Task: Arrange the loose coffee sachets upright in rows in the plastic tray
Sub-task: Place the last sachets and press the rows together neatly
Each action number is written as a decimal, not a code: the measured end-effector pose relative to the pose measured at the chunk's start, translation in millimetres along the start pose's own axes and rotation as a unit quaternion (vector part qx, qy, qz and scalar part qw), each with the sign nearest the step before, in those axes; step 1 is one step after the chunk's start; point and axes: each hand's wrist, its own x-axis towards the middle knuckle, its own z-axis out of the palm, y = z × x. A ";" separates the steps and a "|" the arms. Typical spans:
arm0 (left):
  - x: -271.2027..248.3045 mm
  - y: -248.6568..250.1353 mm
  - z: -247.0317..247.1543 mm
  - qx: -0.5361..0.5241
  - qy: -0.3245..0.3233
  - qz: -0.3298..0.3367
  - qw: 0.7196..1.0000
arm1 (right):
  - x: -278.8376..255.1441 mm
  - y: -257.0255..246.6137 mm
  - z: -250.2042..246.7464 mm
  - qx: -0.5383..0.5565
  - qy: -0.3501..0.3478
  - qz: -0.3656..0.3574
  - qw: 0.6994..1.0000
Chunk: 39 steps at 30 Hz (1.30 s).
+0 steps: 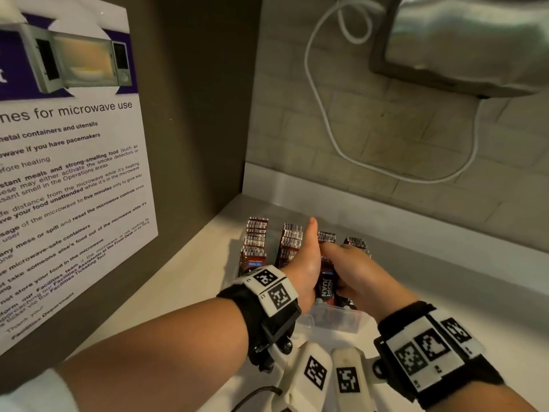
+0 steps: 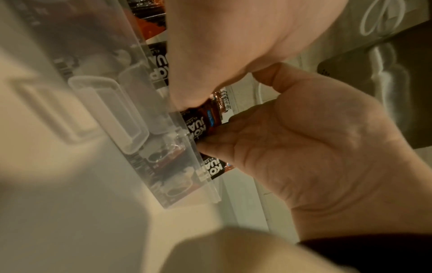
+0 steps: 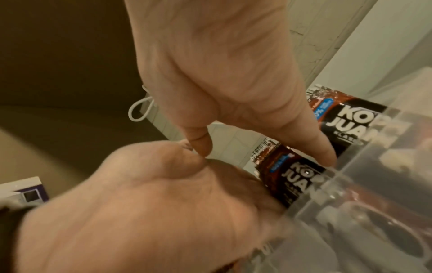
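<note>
Where the two hands meet over the clear plastic tray (image 1: 332,318), they cover the third row of sachets, so its count and lean cannot be read; the tray's far end is hidden behind the packed rows.

Far left: a white laminated microwave-use notice (image 1: 74,162) on a dark brown side panel (image 1: 193,114), its left part cut off. A pale countertop (image 1: 184,281) carries the tray. Four rows of dark red-and-black coffee sachets (image 1: 255,245) stand upright in it, serrated tops up. Behind, a white looped cable (image 1: 326,123) hangs on a tiled wall; upper right, a blurred grey steel appliance (image 1: 463,40), cropped.

Left hand (image 1: 306,263): thumb straight up, palm flat against the left face of the third row; its fingers lie out of sight beyond the sachets.

Right hand (image 1: 359,275): fingers curled round a sachet bundle (image 2: 201,120) from the right, thumb on top, touching the left hand.
</note>
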 end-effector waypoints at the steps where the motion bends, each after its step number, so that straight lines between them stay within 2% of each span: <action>1: 1.2 -0.1 1.0 -0.003 -0.004 -0.004 1.000 | 5.1 1.7 1.9 0.007 -0.005 0.006 1.000; 7: 10.9 -5.7 2.0 0.001 -0.047 0.020 0.999 | 22.2 15.5 7.9 0.041 -0.013 0.029 0.999; 12: 17.5 -7.3 0.4 -0.008 -0.051 0.028 0.998 | 41.8 29.9 4.8 0.096 -0.020 -0.006 0.995; 17: 18.2 -2.6 5.5 -0.036 -0.006 -0.025 0.999 | 44.3 32.8 4.1 0.110 -0.027 0.006 0.994; 23: 24.4 -3.6 2.2 -0.037 0.010 -0.043 0.998 | 43.5 26.7 6.8 0.151 -0.034 0.033 0.987; 30: 32.6 -4.3 0.1 -0.038 0.027 -0.042 0.998 | 40.2 28.5 1.5 0.166 -0.063 0.024 0.984; 39: 34.4 -8.0 3.1 -0.036 0.013 -0.042 0.998 | 41.1 27.6 4.6 0.225 -0.085 0.036 0.970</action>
